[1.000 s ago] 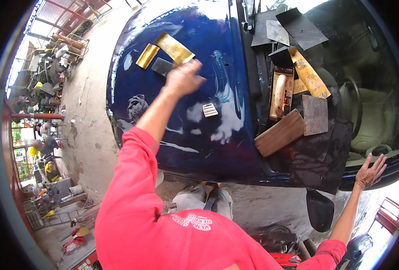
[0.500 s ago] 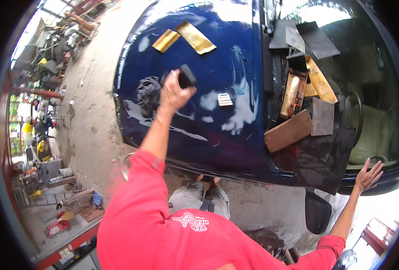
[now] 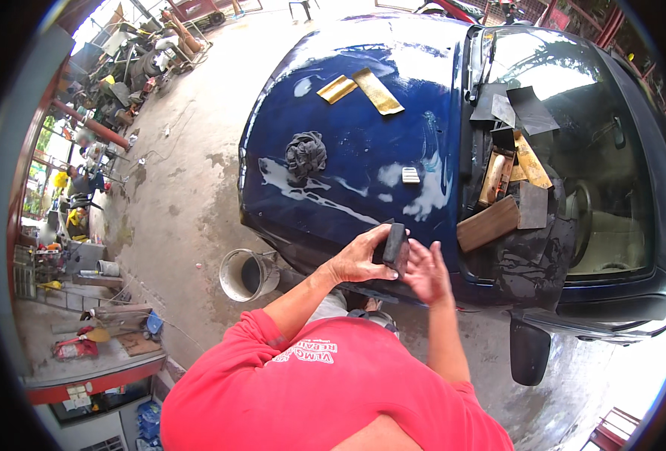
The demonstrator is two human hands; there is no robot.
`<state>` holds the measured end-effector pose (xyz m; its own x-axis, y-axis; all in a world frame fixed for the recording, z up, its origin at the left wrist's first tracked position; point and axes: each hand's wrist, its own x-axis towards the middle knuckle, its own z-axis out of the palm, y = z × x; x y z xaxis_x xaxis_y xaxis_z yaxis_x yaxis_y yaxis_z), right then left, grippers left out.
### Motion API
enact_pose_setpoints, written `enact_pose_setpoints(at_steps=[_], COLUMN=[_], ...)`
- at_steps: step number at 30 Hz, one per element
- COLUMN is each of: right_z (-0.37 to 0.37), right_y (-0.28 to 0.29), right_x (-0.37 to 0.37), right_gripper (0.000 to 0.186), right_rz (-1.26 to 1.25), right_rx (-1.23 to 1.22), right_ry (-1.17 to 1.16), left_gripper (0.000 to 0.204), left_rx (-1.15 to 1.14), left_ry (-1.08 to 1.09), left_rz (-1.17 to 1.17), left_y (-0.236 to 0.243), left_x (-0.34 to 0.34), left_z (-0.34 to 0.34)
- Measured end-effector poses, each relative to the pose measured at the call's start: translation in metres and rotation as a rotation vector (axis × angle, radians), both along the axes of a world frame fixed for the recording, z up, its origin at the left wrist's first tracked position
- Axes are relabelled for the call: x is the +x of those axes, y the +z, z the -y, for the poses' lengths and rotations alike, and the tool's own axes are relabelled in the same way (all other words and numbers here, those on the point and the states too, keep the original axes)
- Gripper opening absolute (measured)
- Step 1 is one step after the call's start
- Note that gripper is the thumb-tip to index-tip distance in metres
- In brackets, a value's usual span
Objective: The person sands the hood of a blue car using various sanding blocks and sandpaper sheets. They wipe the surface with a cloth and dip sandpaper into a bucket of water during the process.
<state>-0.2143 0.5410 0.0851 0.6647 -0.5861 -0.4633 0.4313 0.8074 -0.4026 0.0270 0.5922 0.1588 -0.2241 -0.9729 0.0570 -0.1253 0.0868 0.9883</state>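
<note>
In front of my body, near the hood's close edge, my left hand (image 3: 359, 257) grips a black sanding block (image 3: 396, 245) upright. My right hand (image 3: 427, 274) is beside the block with its fingers apart, holding nothing; whether a fingertip touches the block I cannot tell. Beyond them lies the dark blue car hood (image 3: 363, 143), with whitish patches on its paint. A crumpled dark grey cloth (image 3: 306, 153) rests on its left part. A small white slotted piece (image 3: 410, 175) and two gold sandpaper strips (image 3: 378, 91) lie farther across it.
Wooden blocks (image 3: 488, 223), a hand sanding tool (image 3: 492, 177) and grey sandpaper sheets (image 3: 532, 110) lie around the windshield base. A whitish bucket (image 3: 228, 275) stands on the concrete floor to the left. The side mirror (image 3: 529, 352) juts out at right. Cluttered scrap (image 3: 149, 71) lines the far left.
My left hand has brought the block from over the hood back toward my body. My right hand has left the windshield's near edge and come beside the block. The view has shifted too.
</note>
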Motion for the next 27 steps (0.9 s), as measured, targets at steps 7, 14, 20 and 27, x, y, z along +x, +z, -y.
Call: enact_pose_setpoints(at_steps=[7,14,20,27], right_z=[-0.021,-0.016,-0.044,-0.06], right_y=[0.003,0.047,0.048,0.06], right_x=[0.07,0.137,0.198,0.236], right_gripper=[0.05,0.044,0.044,0.065], right_rz=[0.137,0.157,0.046,0.245], right_rx=[0.178,-0.25,-0.306,-0.222], right_ry=[0.074,0.179,0.041,0.096], left_gripper=[0.093,0.098,0.088,0.088], left_rx=[0.281,0.123,0.088,0.209], left_ry=[-0.019,0.057,0.219,0.099], left_rz=[-0.474,-0.887,-1.181,-1.22], left_y=[0.024,0.024,0.022,-0.016], left_x=[0.04,0.133,0.229,0.268], left_z=[-0.028,-0.06,-0.101,-0.113])
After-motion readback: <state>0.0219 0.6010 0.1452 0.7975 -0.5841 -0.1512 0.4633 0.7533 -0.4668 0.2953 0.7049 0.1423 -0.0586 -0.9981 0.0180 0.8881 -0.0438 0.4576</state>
